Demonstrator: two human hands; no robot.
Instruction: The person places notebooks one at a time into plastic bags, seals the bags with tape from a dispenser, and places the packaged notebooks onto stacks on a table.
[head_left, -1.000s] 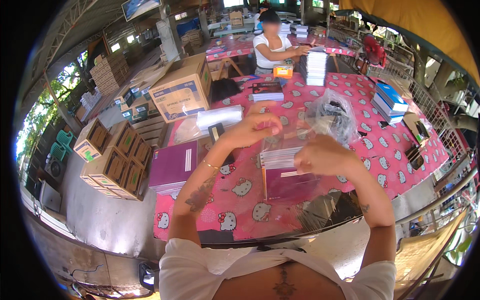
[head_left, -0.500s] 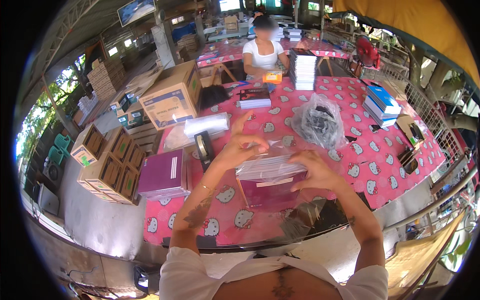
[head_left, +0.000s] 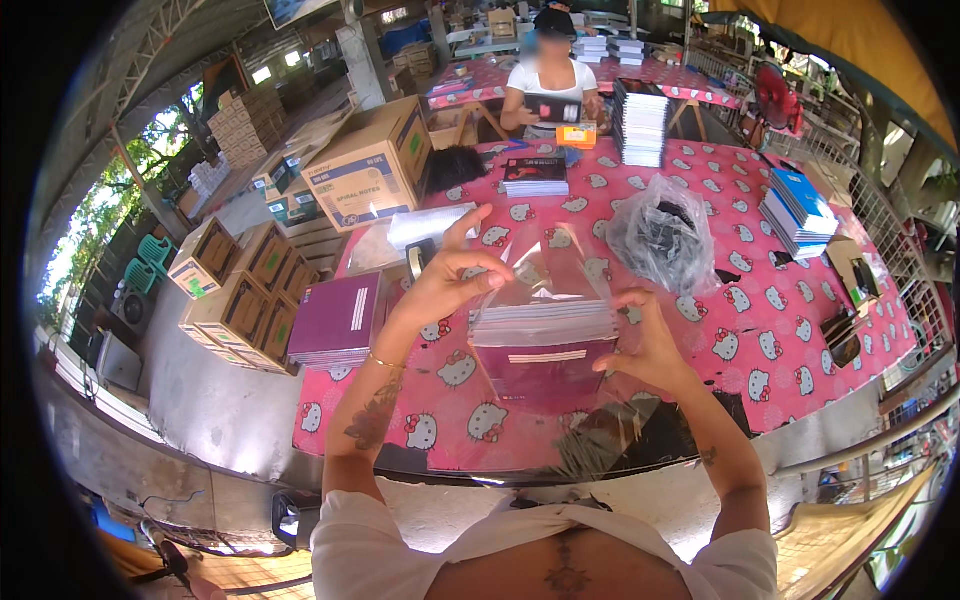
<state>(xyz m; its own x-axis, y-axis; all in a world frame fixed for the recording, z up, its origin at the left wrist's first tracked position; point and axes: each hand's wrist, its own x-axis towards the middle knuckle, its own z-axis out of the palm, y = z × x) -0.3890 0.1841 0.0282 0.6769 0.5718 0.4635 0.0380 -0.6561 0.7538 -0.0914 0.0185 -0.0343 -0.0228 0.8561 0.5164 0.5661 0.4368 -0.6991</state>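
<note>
A stack of purple notebooks (head_left: 560, 376) stands before me inside a clear plastic bag (head_left: 557, 268), whose loose upper part rises behind the pages. My left hand (head_left: 450, 283) is at the bag's left edge, thumb and index finger pinched on the film, the other fingers raised. At the right side of the stack my right hand (head_left: 655, 345) curves in a C, fingers apart; its thumb touches the front corner and its index finger is beside the upper corner. Further left lies another pile of purple notebooks (head_left: 335, 315).
On the pink patterned tablecloth (head_left: 457, 370) lie a tape dispenser (head_left: 420, 258), a crumpled plastic bag (head_left: 660, 240) with black contents, and blue notebooks (head_left: 800, 215). Cardboard boxes (head_left: 240, 310) stand at left. Across the table a person (head_left: 555, 80) holds a dark notebook.
My hands have moved slightly apart, and the bag's upper film now stands higher. My view has tilted down and turned left. The person opposite has lifted a dark notebook.
</note>
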